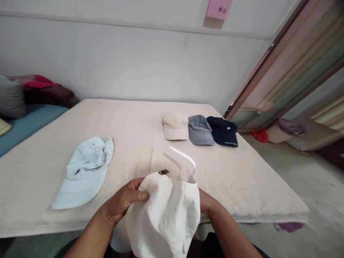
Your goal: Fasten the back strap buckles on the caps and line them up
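A white cap (166,215) is held up close in front of me, its back opening facing away. From its upper right edge a loose white strap (188,157) curves up, and a small dark buckle (163,172) shows at the top rim. My left hand (125,199) pinches the cap's left edge, thumb on the outside. At the opposite edge is my right hand (205,202), its fingers hidden behind or inside the fabric. To the left, a crumpled light blue cap (87,168) lies on the bed cover (129,129).
Farther back, a beige cap (175,126), a grey cap (201,129) and a navy cap (222,130) lie in a row. A grey cushion (12,96) and folded cloths are at the far left. White wall stands behind; a glass-panelled door (279,71) is at the right.
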`<state>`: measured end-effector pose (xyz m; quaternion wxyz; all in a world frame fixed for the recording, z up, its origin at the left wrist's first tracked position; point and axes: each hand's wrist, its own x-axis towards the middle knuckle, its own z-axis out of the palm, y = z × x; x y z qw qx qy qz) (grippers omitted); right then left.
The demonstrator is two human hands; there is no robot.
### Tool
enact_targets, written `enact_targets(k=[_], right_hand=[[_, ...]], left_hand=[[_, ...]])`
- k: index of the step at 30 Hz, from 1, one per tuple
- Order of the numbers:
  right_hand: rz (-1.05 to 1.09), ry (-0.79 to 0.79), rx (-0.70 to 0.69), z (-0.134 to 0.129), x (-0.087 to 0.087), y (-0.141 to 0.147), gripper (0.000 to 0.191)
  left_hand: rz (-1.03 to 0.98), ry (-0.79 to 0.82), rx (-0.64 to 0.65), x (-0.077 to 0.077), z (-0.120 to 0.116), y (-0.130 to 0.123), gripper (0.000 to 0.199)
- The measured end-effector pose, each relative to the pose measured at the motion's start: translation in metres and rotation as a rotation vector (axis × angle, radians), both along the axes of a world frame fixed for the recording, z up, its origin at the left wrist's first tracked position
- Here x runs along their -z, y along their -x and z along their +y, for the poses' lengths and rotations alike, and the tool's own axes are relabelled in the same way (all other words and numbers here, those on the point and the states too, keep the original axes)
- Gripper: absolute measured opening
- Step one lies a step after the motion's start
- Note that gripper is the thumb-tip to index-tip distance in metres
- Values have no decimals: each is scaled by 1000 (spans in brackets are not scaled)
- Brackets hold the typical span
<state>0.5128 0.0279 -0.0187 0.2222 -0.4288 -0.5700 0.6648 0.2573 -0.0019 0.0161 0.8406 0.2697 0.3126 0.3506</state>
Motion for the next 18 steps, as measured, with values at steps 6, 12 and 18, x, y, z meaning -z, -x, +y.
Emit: enact_targets(k=[6, 12, 18], right_hand=[[311, 299, 146, 6, -8, -7, 14], [325, 153, 247, 2, -6, -7, 31], [155, 82, -102, 1, -12, -19, 26]], left_hand=[[174, -4, 110, 18, 0, -30, 29], [161, 15, -52, 25, 0, -45, 26], [204, 26, -97, 28, 3, -45, 16]])
